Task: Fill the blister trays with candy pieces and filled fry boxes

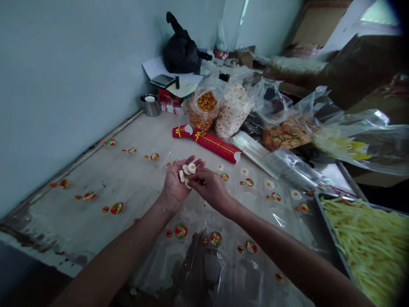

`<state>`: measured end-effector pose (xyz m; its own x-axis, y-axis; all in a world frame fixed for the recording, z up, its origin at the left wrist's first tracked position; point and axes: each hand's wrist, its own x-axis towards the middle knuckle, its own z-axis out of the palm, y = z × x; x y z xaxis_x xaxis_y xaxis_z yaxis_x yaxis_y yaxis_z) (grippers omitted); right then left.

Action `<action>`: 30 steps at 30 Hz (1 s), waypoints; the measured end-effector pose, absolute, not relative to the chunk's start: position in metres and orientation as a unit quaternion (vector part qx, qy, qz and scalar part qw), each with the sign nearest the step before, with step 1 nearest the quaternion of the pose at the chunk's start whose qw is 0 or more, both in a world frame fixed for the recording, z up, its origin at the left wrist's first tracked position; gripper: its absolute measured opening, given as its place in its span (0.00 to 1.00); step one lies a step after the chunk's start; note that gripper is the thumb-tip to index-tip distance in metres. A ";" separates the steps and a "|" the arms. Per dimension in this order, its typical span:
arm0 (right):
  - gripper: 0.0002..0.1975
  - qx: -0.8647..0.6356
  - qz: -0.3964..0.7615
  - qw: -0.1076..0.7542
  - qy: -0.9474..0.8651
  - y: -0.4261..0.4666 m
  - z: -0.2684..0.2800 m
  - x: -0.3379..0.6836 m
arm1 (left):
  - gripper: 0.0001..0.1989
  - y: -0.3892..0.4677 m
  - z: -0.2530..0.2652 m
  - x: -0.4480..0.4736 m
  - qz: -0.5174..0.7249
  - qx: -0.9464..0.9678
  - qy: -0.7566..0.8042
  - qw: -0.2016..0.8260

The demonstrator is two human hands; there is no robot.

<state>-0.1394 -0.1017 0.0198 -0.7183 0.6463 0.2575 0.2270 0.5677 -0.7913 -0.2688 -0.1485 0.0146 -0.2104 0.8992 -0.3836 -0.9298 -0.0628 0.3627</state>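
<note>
My left hand (174,185) is cupped palm up, cradling several miniature fried eggs (191,168), white with orange yolks. Over that palm, the fingers of my right hand (214,187) are pinched at one of these egg pieces (188,183), mostly covered by the fingertips. Below and around both hands, miniature pizzas (181,231) and tiny burgers (169,233) lie in spaced pairs on clear plastic. Single egg pieces (244,171) sit beside some pairs on the right.
Red fries cartons (217,146) lie behind my hands. Farther back stand bags of burgers (204,106), eggs (234,108) and pizzas (284,134). A metal tray (334,232) of imitation fries is at right. A metal cup (151,106) stands near the wall.
</note>
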 end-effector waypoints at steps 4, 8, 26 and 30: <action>0.04 -0.307 0.551 0.241 -0.737 -0.106 0.004 -0.151 | 0.15 -0.156 0.009 -0.273 0.737 -0.062 0.309 0.598; 0.12 -0.299 0.608 0.229 -0.699 -0.104 -0.003 -0.173 | 0.12 -0.155 0.007 -0.283 0.740 -0.064 0.353 0.570; 0.07 -0.438 0.454 0.169 -0.757 0.029 -0.021 -0.192 | 0.10 -0.152 0.017 -0.323 0.714 -0.023 0.475 0.514; 0.14 -0.374 0.387 0.218 -0.814 0.001 -0.002 -0.189 | 0.08 -0.150 0.010 -0.320 0.709 -0.006 0.469 0.527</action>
<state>-0.1890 0.0012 -0.0024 -0.6249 0.7781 0.0645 0.4408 0.4198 -0.7934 -0.3197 -0.1504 0.0096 -0.4447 0.7412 -0.5028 -0.7528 -0.0051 0.6583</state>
